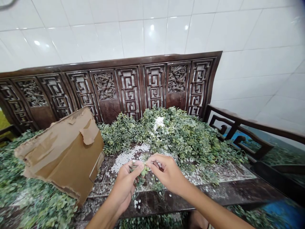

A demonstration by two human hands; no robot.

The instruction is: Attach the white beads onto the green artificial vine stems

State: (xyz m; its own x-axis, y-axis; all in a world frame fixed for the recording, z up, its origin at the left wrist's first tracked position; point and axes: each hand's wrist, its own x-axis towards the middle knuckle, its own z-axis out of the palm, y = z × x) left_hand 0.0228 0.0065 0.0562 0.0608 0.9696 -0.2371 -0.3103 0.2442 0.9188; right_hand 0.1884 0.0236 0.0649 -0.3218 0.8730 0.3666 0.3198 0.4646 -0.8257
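Observation:
Both hands meet over the front of a dark wooden bench seat. My left hand [126, 179] is closed, pinching a sprig of artificial leaves [144, 171] between thumb and fingers, with its stem trailing below. Fingertips of my right hand [164, 168] are pinched together at the top of the same sprig; whatever small piece sits between them is hidden. Many small white pellets [122, 160] lie scattered on the seat just behind the hands. Beyond them rises a heap of green artificial foliage [190, 133], with a clump of white pellets [159, 122] on top.
A torn cardboard piece [71, 152] leans up at the left, with more foliage [47, 203] around it. The carved bench back [114, 109] stands against a white tiled wall [166, 31]. A wooden armrest [250, 127] bounds the right side. More greenery [152, 222] shows below the seat edge.

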